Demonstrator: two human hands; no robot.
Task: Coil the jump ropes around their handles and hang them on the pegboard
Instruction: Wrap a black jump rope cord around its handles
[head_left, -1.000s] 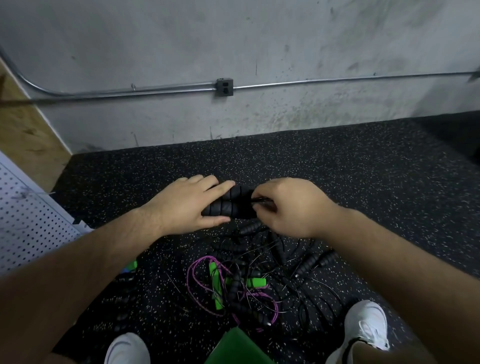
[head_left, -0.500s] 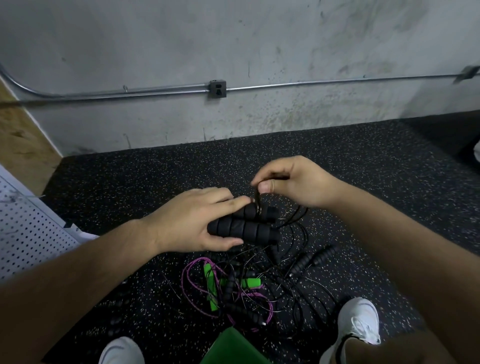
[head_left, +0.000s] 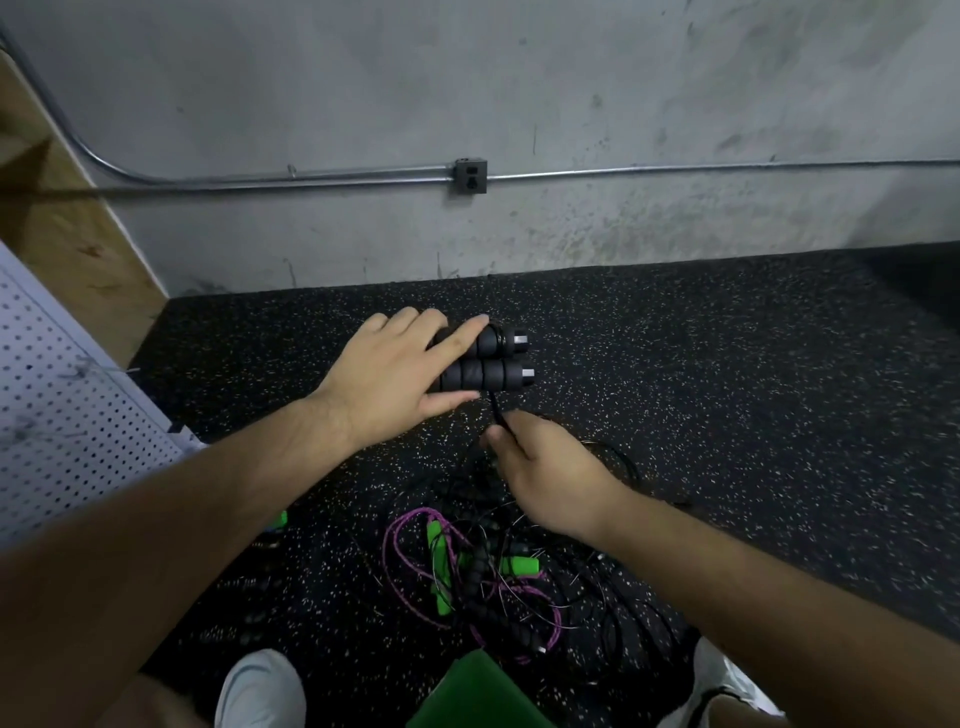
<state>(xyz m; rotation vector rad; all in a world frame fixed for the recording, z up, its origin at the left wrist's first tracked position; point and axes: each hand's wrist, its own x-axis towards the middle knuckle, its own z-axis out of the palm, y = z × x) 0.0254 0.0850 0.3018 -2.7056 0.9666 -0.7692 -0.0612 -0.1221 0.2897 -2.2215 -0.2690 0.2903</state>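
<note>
My left hand (head_left: 395, 374) grips a pair of black ribbed jump rope handles (head_left: 488, 361) held side by side above the floor, their ends pointing right. A thin black rope (head_left: 497, 413) runs down from the handles into my right hand (head_left: 545, 475), which pinches it just below them. Under my hands a tangled pile of jump ropes (head_left: 478, 566) lies on the floor: black ropes with black handles, and a purple rope with green handles (head_left: 441, 551). The white pegboard (head_left: 57, 410) stands at the left edge.
The speckled black rubber floor (head_left: 727, 395) runs to a grey concrete wall with a conduit and outlet box (head_left: 470, 175). My white shoes (head_left: 260, 691) flank a green object (head_left: 478, 696) at the bottom. A wooden panel (head_left: 62, 228) leans behind the pegboard.
My right hand dropped from above the handles to below them, still pinching the rope. My left hand lifted the handles farther from the pile.
</note>
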